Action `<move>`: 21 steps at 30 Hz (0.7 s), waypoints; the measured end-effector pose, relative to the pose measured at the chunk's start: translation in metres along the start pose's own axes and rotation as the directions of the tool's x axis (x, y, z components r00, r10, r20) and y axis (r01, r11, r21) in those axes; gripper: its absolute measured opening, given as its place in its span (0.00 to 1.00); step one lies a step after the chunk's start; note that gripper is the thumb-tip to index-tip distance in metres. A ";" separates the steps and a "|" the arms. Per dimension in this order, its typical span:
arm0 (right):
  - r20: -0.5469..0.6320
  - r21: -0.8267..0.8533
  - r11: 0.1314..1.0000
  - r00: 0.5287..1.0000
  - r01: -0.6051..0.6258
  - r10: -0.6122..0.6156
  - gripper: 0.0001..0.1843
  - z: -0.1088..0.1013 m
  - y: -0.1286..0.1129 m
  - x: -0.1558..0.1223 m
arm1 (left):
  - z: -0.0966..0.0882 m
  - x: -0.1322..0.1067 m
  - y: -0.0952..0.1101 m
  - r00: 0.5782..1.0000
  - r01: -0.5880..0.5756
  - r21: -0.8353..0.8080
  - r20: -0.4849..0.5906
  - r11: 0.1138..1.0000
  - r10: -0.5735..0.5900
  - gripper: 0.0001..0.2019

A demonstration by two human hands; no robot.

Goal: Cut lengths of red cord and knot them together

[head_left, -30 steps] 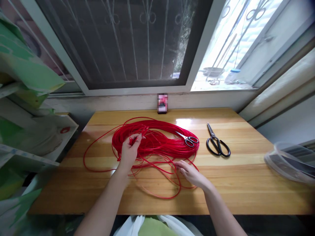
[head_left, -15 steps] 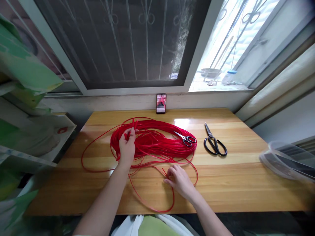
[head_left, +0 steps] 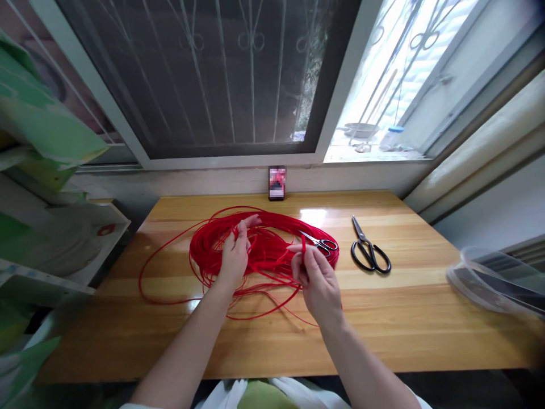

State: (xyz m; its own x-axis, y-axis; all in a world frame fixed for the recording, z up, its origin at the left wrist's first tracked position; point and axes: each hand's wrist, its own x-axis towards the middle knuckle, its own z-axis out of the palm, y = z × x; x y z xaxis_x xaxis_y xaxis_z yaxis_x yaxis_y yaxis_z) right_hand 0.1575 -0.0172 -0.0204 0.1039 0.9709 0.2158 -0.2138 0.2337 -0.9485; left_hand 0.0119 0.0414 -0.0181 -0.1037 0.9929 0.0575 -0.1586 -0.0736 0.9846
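A large loose coil of red plastic cord (head_left: pixel 221 250) lies on the wooden table (head_left: pixel 383 318), with loops trailing towards me. My left hand (head_left: pixel 235 255) grips several strands at the left side of the coil. My right hand (head_left: pixel 317 278) pinches a short length of the red cord between fingers and thumb, close to the coil's right side. Small scissors with silver blades (head_left: pixel 320 243) rest on top of the coil, just beyond my right hand. Larger black-handled scissors (head_left: pixel 369 253) lie on the bare wood to the right of the coil.
A small upright blurred card or phone (head_left: pixel 277 183) stands at the table's back edge, beneath a window with metal bars. A clear plastic container (head_left: pixel 494 281) sits at the right end. Green-and-white shelving (head_left: pixel 42 227) stands at the left.
My right hand has moved up from the trailing loops and now pinches cord near the coil. The trailing loops have drawn closer to the coil. My left hand still holds strands.
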 end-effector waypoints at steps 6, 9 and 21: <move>0.014 0.180 0.982 0.999 0.049 -0.052 0.08 0.013 -0.043 0.013 | -0.008 -0.012 0.032 0.777 0.385 -0.212 0.600 0.898 -0.191 0.15; 0.078 0.162 0.986 0.997 -0.042 0.029 0.08 0.024 -0.028 0.018 | -0.003 -0.015 0.030 0.851 0.325 -0.312 0.507 0.893 -0.132 0.15; 0.118 -0.296 0.951 0.991 0.090 -0.057 0.05 0.038 0.031 0.023 | 0.010 -0.017 0.000 0.948 0.205 -0.217 0.285 0.955 -0.139 0.19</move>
State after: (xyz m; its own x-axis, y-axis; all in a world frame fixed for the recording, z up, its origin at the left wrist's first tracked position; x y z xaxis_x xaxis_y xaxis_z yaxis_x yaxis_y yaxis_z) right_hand 0.1165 0.0142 -0.0357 0.0004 0.9552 0.2959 0.0937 0.2945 -0.9510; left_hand 0.0233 0.0258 -0.0170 0.2038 0.9784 -0.0348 -0.3855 0.1129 0.9158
